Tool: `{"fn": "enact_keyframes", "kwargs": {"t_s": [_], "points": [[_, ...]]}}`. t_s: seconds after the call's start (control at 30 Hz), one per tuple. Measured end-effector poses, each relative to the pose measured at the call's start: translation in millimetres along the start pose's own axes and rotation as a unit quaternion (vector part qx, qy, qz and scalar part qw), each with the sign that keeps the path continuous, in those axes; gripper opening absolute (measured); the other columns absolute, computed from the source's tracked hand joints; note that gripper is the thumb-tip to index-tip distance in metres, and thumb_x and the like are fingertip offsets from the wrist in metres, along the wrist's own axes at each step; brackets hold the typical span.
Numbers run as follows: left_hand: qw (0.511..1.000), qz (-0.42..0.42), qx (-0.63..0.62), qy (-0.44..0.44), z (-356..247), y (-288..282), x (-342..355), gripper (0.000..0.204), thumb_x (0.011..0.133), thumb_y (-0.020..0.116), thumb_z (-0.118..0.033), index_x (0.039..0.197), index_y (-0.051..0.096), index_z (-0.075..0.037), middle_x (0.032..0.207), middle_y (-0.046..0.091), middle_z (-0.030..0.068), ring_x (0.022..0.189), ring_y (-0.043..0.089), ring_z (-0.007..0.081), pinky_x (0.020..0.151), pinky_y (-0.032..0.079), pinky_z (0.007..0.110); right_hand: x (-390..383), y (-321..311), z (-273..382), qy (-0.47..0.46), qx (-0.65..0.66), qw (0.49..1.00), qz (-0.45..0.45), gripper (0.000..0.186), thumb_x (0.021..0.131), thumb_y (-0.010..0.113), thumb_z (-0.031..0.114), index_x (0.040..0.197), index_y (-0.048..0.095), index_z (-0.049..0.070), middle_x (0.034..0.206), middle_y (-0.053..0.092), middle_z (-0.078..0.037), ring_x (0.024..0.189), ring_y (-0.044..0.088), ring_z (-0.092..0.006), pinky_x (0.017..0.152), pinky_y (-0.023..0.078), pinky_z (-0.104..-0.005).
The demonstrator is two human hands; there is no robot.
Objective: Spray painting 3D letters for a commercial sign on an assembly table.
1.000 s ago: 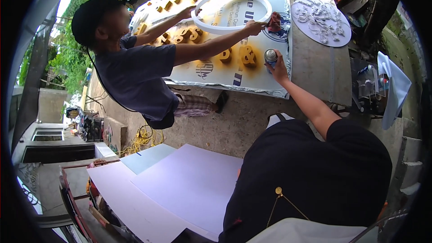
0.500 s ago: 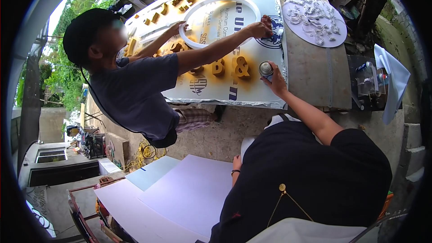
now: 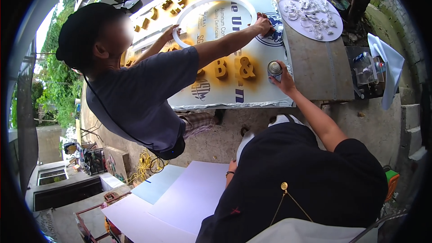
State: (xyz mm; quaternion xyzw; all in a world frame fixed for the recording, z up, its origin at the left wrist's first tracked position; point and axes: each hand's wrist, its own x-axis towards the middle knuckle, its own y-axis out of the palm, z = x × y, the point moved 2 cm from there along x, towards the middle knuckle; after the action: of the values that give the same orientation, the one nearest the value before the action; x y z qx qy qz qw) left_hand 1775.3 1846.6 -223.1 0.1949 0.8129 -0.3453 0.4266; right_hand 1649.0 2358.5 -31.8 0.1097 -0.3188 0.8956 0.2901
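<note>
My right hand (image 3: 285, 82) grips a spray can (image 3: 274, 69) upright over the near right part of a silvery sheet (image 3: 265, 93) on the table. Beside the can, to its left, golden-yellow letter-shaped pieces (image 3: 247, 68) stand on the sheet with overspray around them. Down by my left thigh hangs my left hand (image 3: 232, 166); its fingers are mostly hidden. Across the sheet, a co-worker's hand (image 3: 263, 24) and the other hand (image 3: 170, 33) are at opposite sides of a large white ring (image 3: 252, 11).
A round white board (image 3: 310, 15) with many small white pieces lies at the right end of the table. Past it, a dark surface bears a clear container (image 3: 369, 71) with cans. The co-worker (image 3: 135, 85) stands close on my left. Pale sheets (image 3: 189, 193) lie behind them.
My view has shifted a little. The co-worker leans farther over the table, and the white ring sits slightly farther left. The spray can is still in my right hand.
</note>
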Motion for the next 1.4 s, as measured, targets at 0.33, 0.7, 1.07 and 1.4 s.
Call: {"fn": "enact_keyframes", "kwargs": {"t_s": [0.33,0.7,1.07,1.4], "points": [[0.993,-0.067,-0.094,0.039,-61.2,-93.3,35.1,0.045,0.081,0.055,-0.025,0.112,0.043,0.006,0.099,0.054,0.018,0.074,0.058,0.0194,0.062,0.049,0.028,1.7,16.0,15.7,0.014,-0.014,0.999,-0.045,0.071,0.071,0.067,0.017,0.126,0.021,0.012,0.121,0.042,-0.015,0.108,0.047,-0.0342,0.085,0.042,-0.0388],[0.998,-0.02,0.009,0.05,22.7,-48.8,54.1,0.045,0.079,0.052,-0.026,0.107,0.05,0.009,0.093,0.06,0.0202,0.085,0.058,0.0228,0.073,0.046,0.031,2.2,13.4,18.8,0.042,-0.018,0.997,-0.062,0.07,0.072,0.066,0.02,0.126,0.022,0.015,0.12,0.044,-0.014,0.106,0.048,-0.0346,0.084,0.043,-0.0399],[1.0,0.015,-0.006,0.011,-22.4,-42.8,14.3,0.048,0.077,0.057,-0.026,0.107,0.048,0.01,0.095,0.059,0.0191,0.079,0.058,0.0222,0.068,0.046,0.031,-3.7,10.5,8.8,0.047,-0.031,0.996,-0.069,0.07,0.072,0.066,0.021,0.126,0.022,0.015,0.119,0.043,-0.015,0.105,0.048,-0.0348,0.083,0.044,-0.039],[0.997,-0.047,-0.004,0.058,-13.4,-32.3,11.2,0.045,0.078,0.054,-0.028,0.108,0.049,0.006,0.102,0.057,0.0203,0.09,0.057,0.0266,0.077,0.044,0.032,0.5,18.2,15.3,0.048,-0.011,0.997,-0.051,0.072,0.071,0.066,0.019,0.127,0.021,0.014,0.122,0.042,-0.013,0.109,0.046,-0.0342,0.087,0.041,-0.039]]}}
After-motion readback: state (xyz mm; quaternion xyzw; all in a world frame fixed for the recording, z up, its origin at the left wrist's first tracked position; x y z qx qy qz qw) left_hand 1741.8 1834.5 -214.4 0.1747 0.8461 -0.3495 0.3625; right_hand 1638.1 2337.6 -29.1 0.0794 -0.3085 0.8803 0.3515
